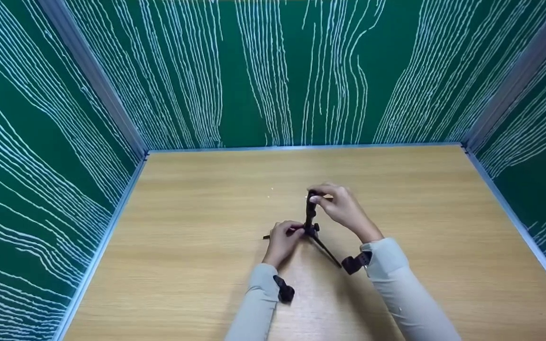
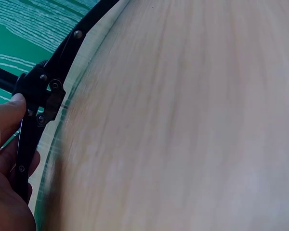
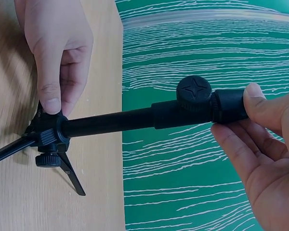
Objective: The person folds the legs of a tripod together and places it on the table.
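A small black tripod [image 1: 310,217] stands on the table with its legs spread and its centre column upright. My right hand [image 1: 344,207] pinches the top of the column between thumb and fingers, just above a round knob [image 3: 193,89] with a star mark. Lower down, my left hand [image 1: 283,240] grips one leg close to the hub, its thumb on the joint in the left wrist view. A second, smaller knob [image 3: 47,160] sticks out from the hub. One leg [image 1: 326,251] points toward the right sleeve; the left hand partly hides another.
The wooden table [image 1: 183,270] is bounded by green walls [image 1: 235,94] with white wavy lines at the back and both sides. Black wrist cameras sit on the left cuff and right cuff. A few tiny bright specks [image 1: 270,190] lie behind the tripod.
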`<state>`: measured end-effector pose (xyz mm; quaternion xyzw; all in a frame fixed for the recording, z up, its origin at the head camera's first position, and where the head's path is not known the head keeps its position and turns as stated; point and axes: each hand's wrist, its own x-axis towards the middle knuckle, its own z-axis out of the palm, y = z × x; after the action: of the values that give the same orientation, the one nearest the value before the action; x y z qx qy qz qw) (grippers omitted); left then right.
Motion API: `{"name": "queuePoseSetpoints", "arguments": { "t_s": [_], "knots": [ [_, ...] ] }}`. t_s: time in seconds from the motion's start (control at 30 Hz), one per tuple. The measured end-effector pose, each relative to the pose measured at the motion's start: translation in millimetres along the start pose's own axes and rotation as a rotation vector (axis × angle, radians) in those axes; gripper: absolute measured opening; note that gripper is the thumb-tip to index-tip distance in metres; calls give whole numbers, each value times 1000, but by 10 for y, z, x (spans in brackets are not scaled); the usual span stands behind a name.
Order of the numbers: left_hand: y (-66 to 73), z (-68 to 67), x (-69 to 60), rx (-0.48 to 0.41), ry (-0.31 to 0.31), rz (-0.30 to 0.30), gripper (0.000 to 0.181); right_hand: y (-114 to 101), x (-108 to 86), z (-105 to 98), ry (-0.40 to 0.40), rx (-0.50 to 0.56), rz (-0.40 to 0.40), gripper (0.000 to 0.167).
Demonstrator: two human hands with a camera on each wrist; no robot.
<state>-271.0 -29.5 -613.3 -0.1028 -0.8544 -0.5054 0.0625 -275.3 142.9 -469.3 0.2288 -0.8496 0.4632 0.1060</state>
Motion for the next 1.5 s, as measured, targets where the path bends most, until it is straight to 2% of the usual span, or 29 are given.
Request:
{"name": "queuePoseSetpoints", "arguments": {
  "t_s": [0.27,0.6,1.5],
  "knots": [
    [10,14,0,17,0,-1,21,-3,-5,-17,-10,6,2,26],
    [46,54,9,32,78,31,15,-7,-6,-22,-11,24,15,24],
    [66,119,-47,48,206,65,14,7,-16,13,1,12,6,25]
  ]
}}
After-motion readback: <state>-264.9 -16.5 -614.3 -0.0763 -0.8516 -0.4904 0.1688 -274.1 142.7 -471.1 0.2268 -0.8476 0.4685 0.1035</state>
